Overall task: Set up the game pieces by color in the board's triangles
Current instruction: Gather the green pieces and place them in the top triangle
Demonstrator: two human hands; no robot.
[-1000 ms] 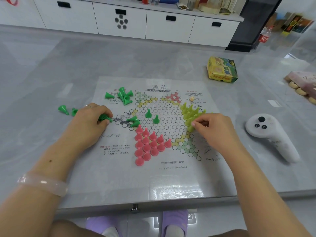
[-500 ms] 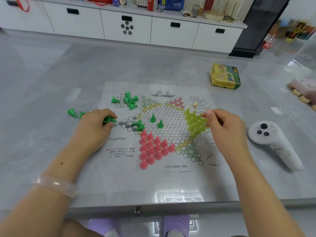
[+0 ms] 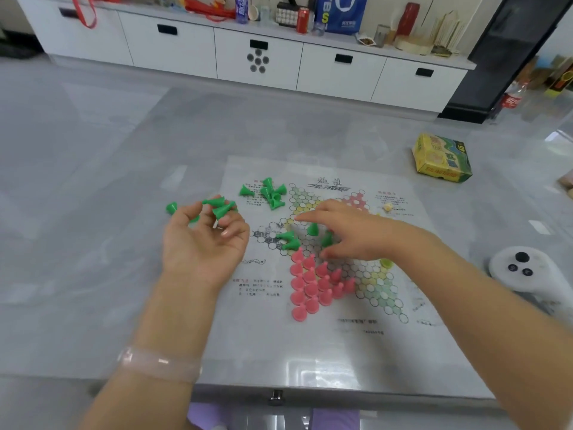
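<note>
On the glossy grey table [image 3: 93, 181] lies a thin paper board [image 3: 325, 346] printed with small circles. Pink cone pieces [image 3: 313, 285] stand packed in its near triangle. The left hand [image 3: 204, 243], palm up, curls its fingers around two smooth green cones [image 3: 220, 207]. The right hand [image 3: 350, 234] reaches with loose fingers over the green pieces [image 3: 290, 238] at the centre; contact is unclear. More green cones [image 3: 269, 192] lie heaped farther left.

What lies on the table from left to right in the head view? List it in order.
Left hand holding green pieces → loose green pile → pink pieces → yellow-green game box → white controller.
</note>
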